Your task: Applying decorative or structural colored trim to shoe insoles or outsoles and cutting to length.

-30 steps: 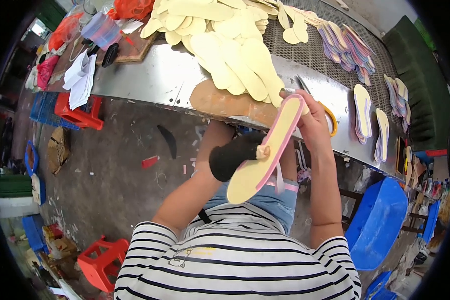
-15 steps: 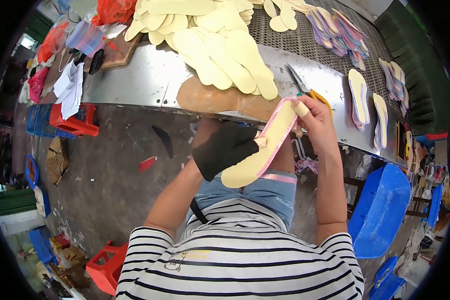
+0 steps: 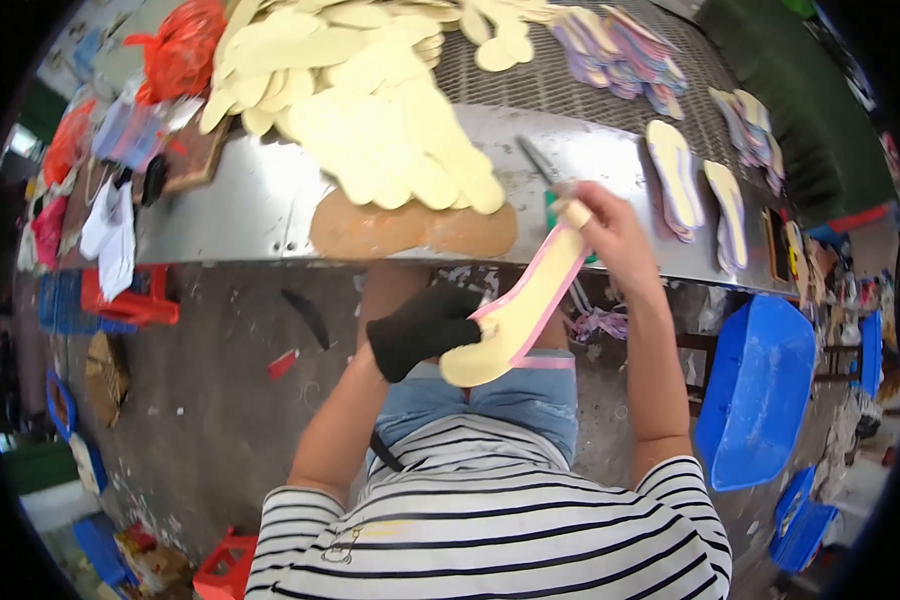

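Observation:
Between my hands, a pale yellow insole (image 3: 507, 326) hangs tilted over my lap. Pink edging runs along its sides, and a loose pink strip (image 3: 548, 363) trails at its lower right. My left hand (image 3: 420, 333), in a black fingerless glove, is closed on the lower, wider part. Bare except for a tan wrap on the thumb, my right hand (image 3: 610, 238) pinches the narrow upper end. Just beyond it, scissors (image 3: 538, 160) lie on the metal table, their handles partly hidden by my hand. A brown board (image 3: 360, 228) lies at the table's front edge.
Piled yellow insoles (image 3: 370, 130) cover the table's middle and overlap the board. Edged insoles (image 3: 676, 178) lie in stacks on the right. A blue tub (image 3: 755, 400) stands at my right, a red stool (image 3: 135, 300) under the table's left part.
The view has shifted, with the table lying lower and more to the left. The insole's upper end has tipped right and down with my right hand. Both hands keep their hold.

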Available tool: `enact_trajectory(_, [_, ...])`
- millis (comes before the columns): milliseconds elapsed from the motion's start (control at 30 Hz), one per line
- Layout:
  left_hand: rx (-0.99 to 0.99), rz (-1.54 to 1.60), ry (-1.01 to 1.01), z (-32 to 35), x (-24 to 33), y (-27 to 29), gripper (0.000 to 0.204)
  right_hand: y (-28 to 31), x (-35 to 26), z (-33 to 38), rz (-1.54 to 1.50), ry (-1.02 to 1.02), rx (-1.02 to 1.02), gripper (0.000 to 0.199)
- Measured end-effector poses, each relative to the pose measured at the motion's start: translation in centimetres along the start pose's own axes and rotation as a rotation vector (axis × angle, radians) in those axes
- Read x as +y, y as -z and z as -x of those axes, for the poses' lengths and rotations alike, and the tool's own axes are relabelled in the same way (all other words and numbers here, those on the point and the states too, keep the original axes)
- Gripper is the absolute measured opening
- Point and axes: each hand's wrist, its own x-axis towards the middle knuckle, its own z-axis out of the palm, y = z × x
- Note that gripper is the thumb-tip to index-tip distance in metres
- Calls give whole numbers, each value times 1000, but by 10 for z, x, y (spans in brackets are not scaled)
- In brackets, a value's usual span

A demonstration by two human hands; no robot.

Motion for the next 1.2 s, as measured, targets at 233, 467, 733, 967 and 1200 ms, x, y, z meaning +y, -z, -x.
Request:
enact_trajectory(233, [60,403,-275,2,-16,32,36,49,-6,11,-194,-146,135,23])
enact_trajectory(467, [473,242,-496,-42,22,-37,22,-48,-27,45,-392,23,292,19])
enact_trajectory(733, [524,456,-339,9,60,-21,19,-55,-44,40,-514,-175,-228,17])
enact_trajectory(967, [518,382,-502,-2,44,-19,27,-57,-56,39,-295,-133,-181,18])
enact_trajectory(1200, [503,403,-442,-5,43,0,26,-51,-23,28,-71,86,205,21])
